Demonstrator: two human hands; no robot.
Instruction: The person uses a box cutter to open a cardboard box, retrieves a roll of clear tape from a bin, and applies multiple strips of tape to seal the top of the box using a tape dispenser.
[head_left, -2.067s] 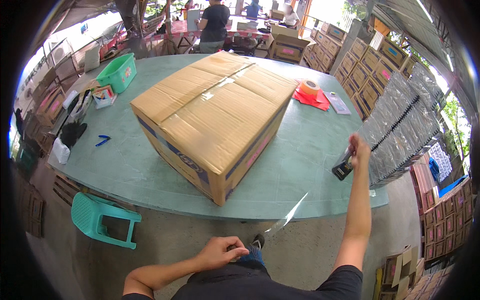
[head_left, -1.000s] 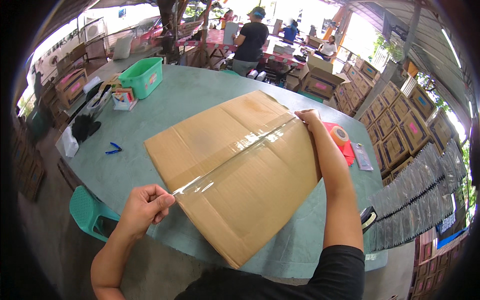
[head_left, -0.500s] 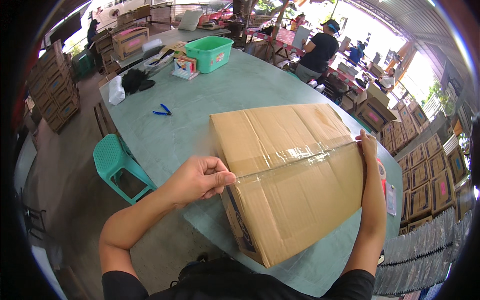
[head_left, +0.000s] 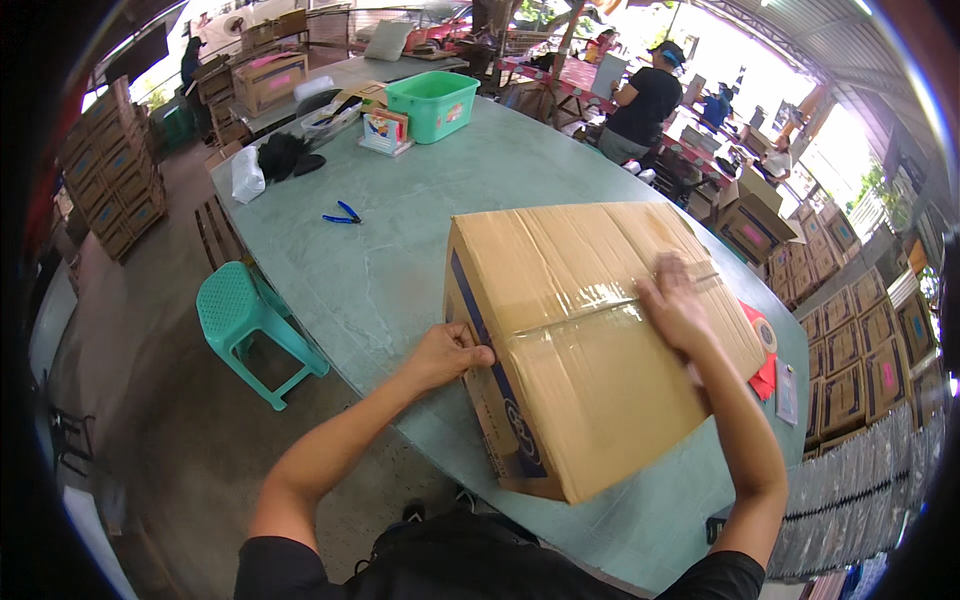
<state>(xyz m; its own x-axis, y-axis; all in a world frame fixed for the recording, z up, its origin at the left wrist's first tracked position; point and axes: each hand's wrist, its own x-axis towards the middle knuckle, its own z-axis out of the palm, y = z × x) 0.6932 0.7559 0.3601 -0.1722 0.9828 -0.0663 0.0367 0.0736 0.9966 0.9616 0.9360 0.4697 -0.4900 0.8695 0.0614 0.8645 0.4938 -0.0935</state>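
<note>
A large brown cardboard box [head_left: 620,390] lies at an angle on the green table [head_left: 350,270], its upper flaps meeting at a seam. Shiny clear tape [head_left: 590,304] runs along that seam. My right hand [head_left: 683,308] lies flat on the box top over the taped seam, fingers stretched out and slightly blurred. Against the box's left side, just below the seam's end, my left hand [head_left: 447,357] is closed, thumb and curled fingers touching the cardboard. Whatever may be in its pinch is hidden.
Blue-handled pliers [head_left: 344,213] lie beyond the box. A green tub [head_left: 432,105] and a black bundle [head_left: 285,155] sit at the far end. Right of the box are a tape roll [head_left: 765,334] and red material [head_left: 763,379]. A green stool [head_left: 255,320] stands at left.
My right hand has come from the box's far right edge onto its top. My left hand has dropped from the seam's end to the side face. The box has turned slightly, showing more of that side.
</note>
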